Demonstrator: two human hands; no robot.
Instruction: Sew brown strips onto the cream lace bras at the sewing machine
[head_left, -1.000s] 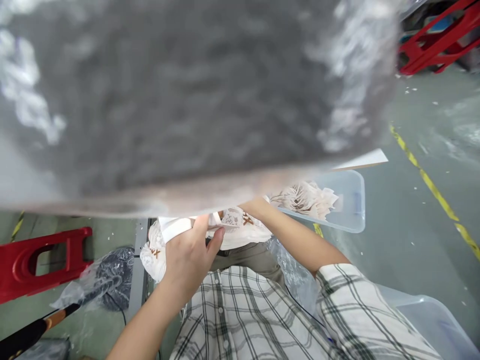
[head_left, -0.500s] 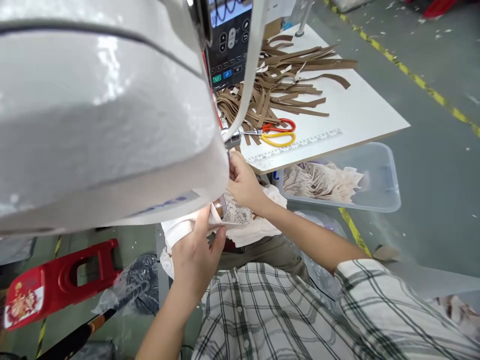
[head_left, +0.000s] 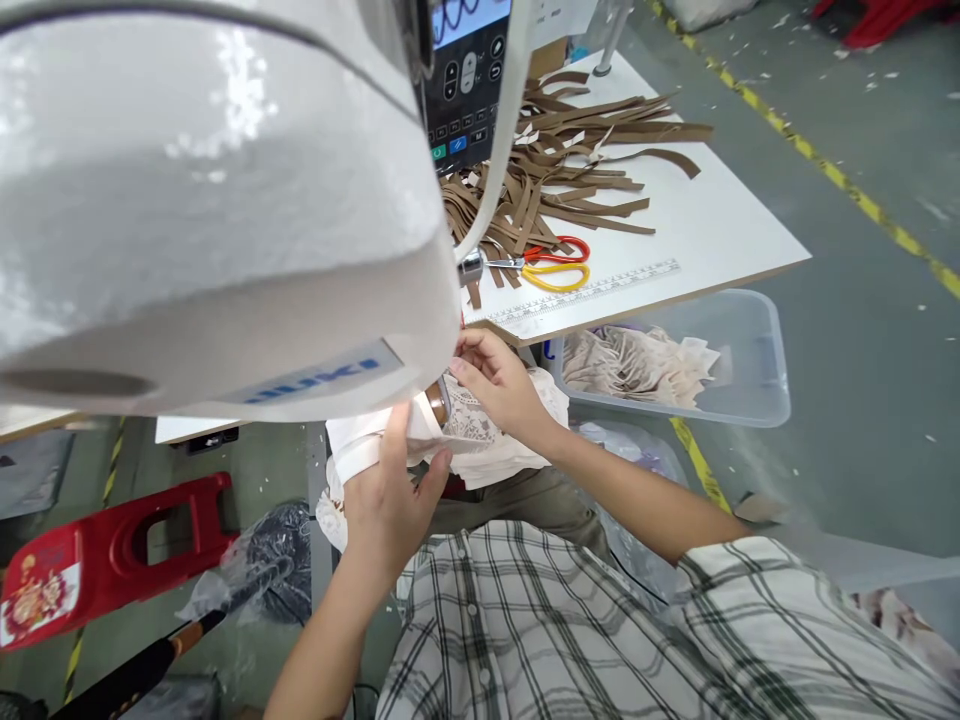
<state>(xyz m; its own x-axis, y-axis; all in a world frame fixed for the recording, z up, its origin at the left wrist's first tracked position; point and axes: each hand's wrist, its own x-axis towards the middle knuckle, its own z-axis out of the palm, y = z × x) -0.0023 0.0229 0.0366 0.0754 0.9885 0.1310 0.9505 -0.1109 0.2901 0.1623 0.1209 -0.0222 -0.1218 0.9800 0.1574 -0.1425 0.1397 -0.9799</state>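
Note:
A white lace garment (head_left: 469, 415) is draped around the sewing machine's narrow arm (head_left: 437, 403), beneath the large machine head (head_left: 300, 300). My left hand (head_left: 390, 505) rests on the pale fabric at the left, fingers stretched forward and thumb spread apart. Above the lace, my right hand (head_left: 499, 385) is curled close to the front of the head, with thumb and fingers drawn together. The machine head hides its fingertips and the needle area, so what they pinch does not show.
On the white table (head_left: 720, 230) lie brown strips (head_left: 577, 190), red-and-yellow scissors (head_left: 559, 270) and a clear ruler (head_left: 600, 290). Beside it stands a plastic bin (head_left: 765, 370) of pale fabric pieces (head_left: 637, 365). A control panel (head_left: 469, 95) sits behind; a red stool (head_left: 120, 550) stands lower left.
My right hand has drawn back slightly toward me, showing more of its fingers. My left thumb no longer presses the fabric edge. The view has shifted, revealing more of the machine's logo.

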